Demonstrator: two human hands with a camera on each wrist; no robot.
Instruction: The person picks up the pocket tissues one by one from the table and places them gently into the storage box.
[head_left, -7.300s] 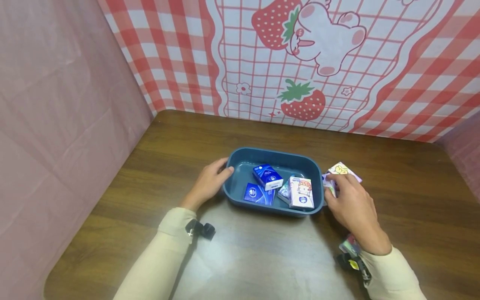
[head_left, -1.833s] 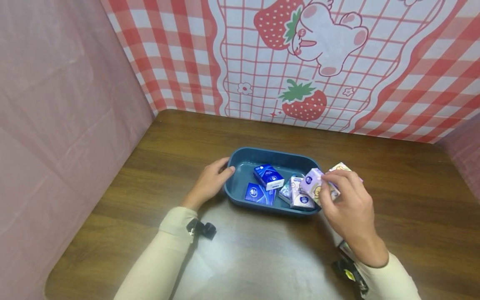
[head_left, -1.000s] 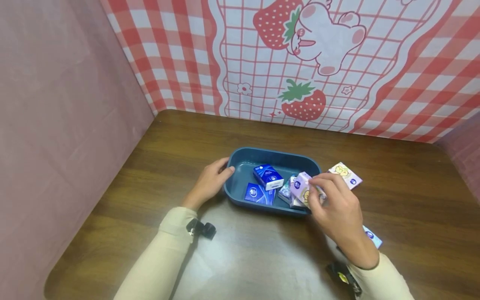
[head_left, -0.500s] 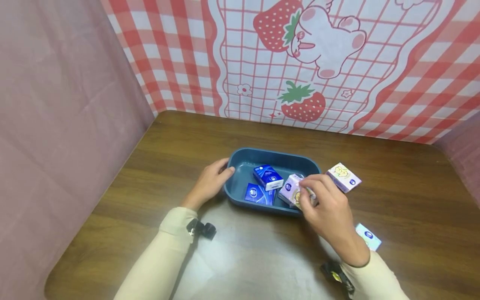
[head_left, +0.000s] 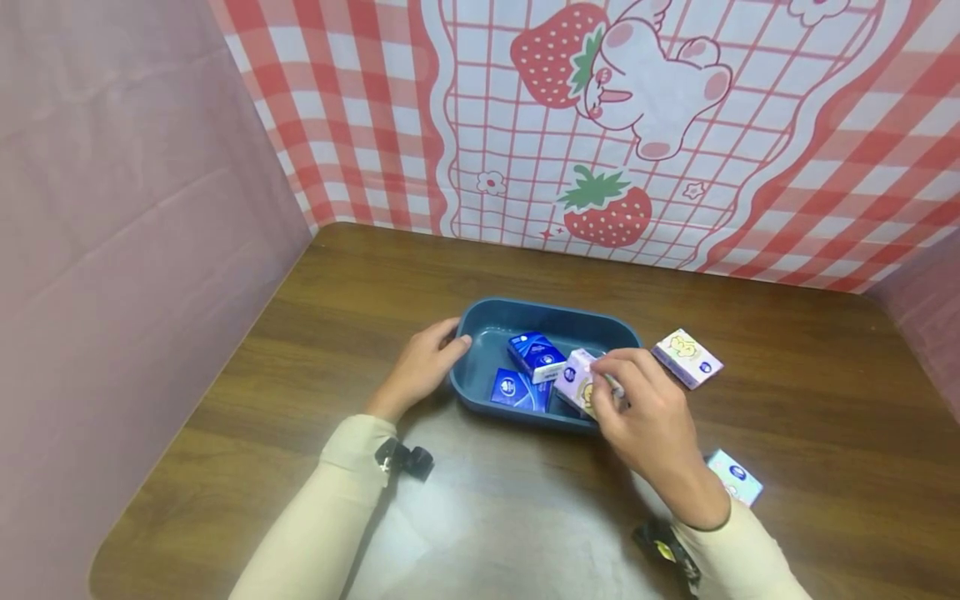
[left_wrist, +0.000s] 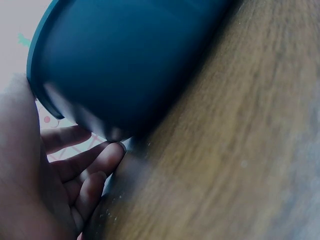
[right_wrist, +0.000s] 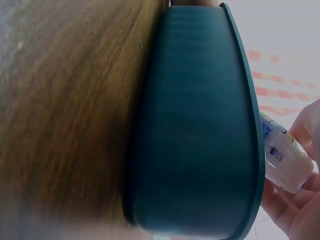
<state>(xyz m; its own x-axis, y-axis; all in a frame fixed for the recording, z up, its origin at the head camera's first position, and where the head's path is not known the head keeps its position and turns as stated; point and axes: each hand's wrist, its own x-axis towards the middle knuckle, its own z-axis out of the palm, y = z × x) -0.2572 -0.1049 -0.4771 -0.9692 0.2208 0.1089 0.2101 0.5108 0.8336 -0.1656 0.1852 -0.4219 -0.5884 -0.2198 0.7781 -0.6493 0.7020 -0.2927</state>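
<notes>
A dark blue plastic bin [head_left: 480, 402] stands on the wooden table. My left hand [head_left: 422, 367] holds its left end, thumb over the rim; in the left wrist view the fingers [left_wrist: 90, 192] lie against the outer wall. With thumb and fingers my right hand [head_left: 648, 412] pinches a lilac pack of tissues [head_left: 576, 379], low over the bin's right part. The right wrist view shows this pack's clear-wrapped end [right_wrist: 285, 160] just past the rim. Two blue tissue packs, an upper one [head_left: 536, 354] and a lower one [head_left: 513, 389], lie inside. Other packs there are hidden.
A white and lilac tissue pack [head_left: 687, 358] lies on the table right of the bin. A light blue pack [head_left: 735, 477] lies nearer, partly behind my right forearm. A checked strawberry cloth [head_left: 375, 133] hangs behind the table, a pink curtain [head_left: 135, 250] at the left.
My right hand has picked up the lilac pack from beside the bin and carried it left over the bin's right part. The light blue pack has come into sight. My left hand stays put.
</notes>
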